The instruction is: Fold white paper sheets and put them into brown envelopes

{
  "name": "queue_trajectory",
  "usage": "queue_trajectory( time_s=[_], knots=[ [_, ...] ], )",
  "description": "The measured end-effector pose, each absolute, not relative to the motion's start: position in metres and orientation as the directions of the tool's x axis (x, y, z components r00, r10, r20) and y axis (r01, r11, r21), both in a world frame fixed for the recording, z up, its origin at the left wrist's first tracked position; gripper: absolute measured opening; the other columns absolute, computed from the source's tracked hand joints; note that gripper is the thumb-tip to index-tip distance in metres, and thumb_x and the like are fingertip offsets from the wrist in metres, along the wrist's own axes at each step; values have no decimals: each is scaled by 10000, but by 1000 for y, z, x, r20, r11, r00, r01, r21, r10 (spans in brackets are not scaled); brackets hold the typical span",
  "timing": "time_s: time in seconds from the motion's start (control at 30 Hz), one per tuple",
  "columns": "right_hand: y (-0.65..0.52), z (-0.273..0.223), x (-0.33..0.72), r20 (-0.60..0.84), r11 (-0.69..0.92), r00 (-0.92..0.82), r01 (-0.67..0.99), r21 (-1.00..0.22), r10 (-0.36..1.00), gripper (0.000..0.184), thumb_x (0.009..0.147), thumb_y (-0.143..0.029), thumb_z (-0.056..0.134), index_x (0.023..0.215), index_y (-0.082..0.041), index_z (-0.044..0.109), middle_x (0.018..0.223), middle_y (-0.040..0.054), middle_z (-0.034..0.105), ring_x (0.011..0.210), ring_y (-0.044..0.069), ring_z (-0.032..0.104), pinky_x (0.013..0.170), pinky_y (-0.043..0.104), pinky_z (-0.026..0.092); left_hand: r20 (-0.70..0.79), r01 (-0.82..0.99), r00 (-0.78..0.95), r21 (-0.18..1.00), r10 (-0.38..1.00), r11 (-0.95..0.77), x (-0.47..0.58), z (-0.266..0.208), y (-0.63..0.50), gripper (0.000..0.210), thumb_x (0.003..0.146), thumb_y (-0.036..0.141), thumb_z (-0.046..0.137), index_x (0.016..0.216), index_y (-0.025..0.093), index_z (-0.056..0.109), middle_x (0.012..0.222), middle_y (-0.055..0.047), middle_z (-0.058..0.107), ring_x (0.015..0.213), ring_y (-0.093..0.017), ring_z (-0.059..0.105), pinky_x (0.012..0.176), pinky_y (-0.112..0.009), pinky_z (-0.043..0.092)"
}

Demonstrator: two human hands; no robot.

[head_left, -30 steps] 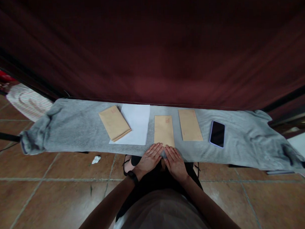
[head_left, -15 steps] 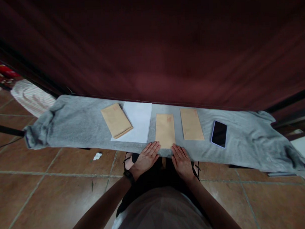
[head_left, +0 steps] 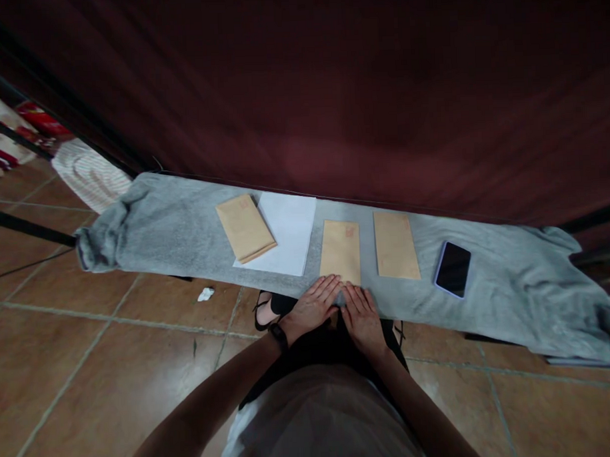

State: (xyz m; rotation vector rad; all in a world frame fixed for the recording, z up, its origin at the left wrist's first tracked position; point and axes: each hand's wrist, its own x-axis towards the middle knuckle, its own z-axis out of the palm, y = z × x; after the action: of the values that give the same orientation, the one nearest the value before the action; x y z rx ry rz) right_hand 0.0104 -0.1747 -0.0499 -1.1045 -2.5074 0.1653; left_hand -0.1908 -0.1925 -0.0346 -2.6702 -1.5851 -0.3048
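A brown paper envelope point(head_left: 340, 248) lies flat on the grey cloth in front of me, a red mark near its top right corner. My left hand point(head_left: 315, 304) rests flat across its near edge, fingers stretched out. Beside it my right hand point(head_left: 361, 318) also lies flat, fingertips on the near right part of the same envelope. The two hands almost touch, and together they cover the envelope's lower edge. Just to the right is another brown envelope point(head_left: 396, 245), untouched.
A stack of brown envelopes point(head_left: 245, 228) overlaps white paper sheets point(head_left: 290, 232) on the left. Right of the envelopes lies a phone point(head_left: 453, 269). Grey cloth point(head_left: 169, 223) covers the narrow table, with a dark red curtain point(head_left: 331, 107) behind. Crumpled white paper point(head_left: 206, 294) lies on the tiled floor.
My left hand has slid right along the envelope's near edge, so my hands are now close together. The whole view has shifted and tilted slightly; the envelopes and phone stay in place.
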Motion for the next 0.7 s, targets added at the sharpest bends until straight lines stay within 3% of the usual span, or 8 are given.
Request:
queue_trajectory(
  time_s=[0.2,0.43,0.7],
  knots=[
    [-172,-44,12,274,680,-623,689,-250,732,517,1040,-239,383,1547,-139,365,1548,119,456,1438,257,425,1225,498,267,131,872,474,72,871,-485,-193,-35,-193,641,1005,390,498,1547,108,303,1628,-167,296,1518,-270,252,1248,-432,238],
    [-163,-40,24,283,673,-612,690,-266,739,493,1039,-255,390,1521,-157,422,1505,113,514,1401,244,478,1223,494,288,178,866,482,51,858,-497,-194,-38,-193,613,1002,374,522,1542,159,329,1635,-165,281,1517,-278,259,1239,-447,257],
    [-128,-36,14,232,760,-724,606,-235,649,522,1056,-353,372,1551,-187,361,1569,76,431,1451,213,406,1218,459,301,225,863,483,45,846,-504,-194,-46,-191,613,994,373,542,1524,128,354,1621,-179,308,1505,-280,293,1235,-446,275]
  ],
)
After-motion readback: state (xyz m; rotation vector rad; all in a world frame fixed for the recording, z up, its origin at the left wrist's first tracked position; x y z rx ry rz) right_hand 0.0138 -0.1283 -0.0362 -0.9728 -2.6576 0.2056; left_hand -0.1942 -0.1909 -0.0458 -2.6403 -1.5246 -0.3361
